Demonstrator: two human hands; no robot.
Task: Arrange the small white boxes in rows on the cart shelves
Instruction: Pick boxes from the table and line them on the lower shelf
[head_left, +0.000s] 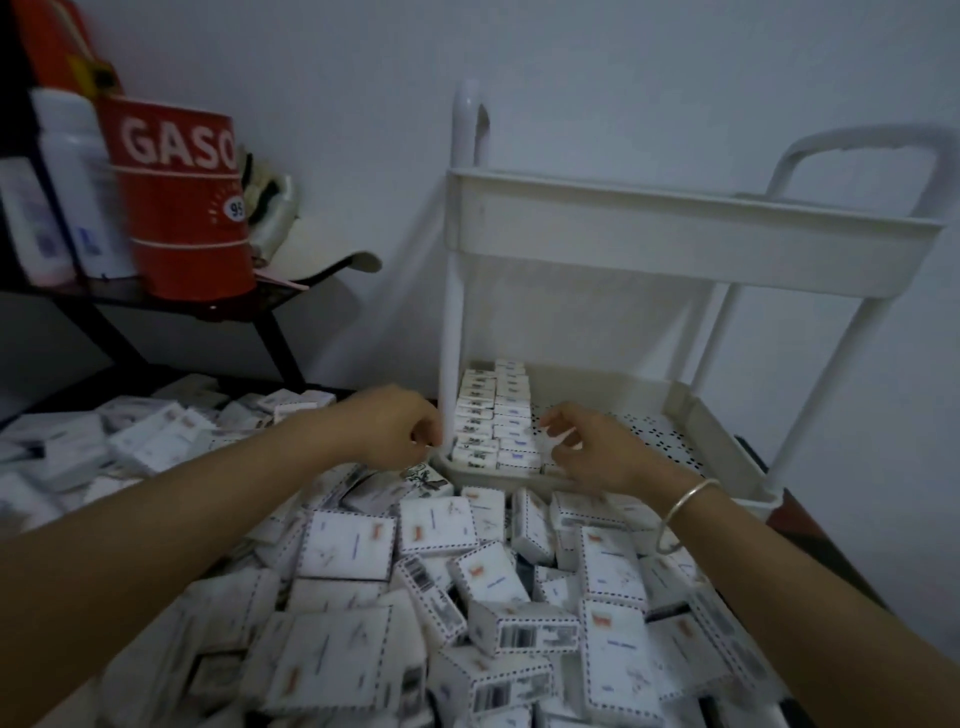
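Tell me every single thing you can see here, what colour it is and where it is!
loose small boxes: a heap, too many to count, white, spread across the front
boxes in rows: two rows, white, left end of the cart's lower shelf
cart: one, white, right side by the wall
can: one, red with white letters GASO, on the rack at left
bottles: at least two, white, left of the can
rack: one, black, left
bracelet: one, silvery, right wrist
left hand: one, curled, by the cart's front-left post; grip too blurred to tell
right hand: one, curled, over the lower shelf beside the rows; grip unclear
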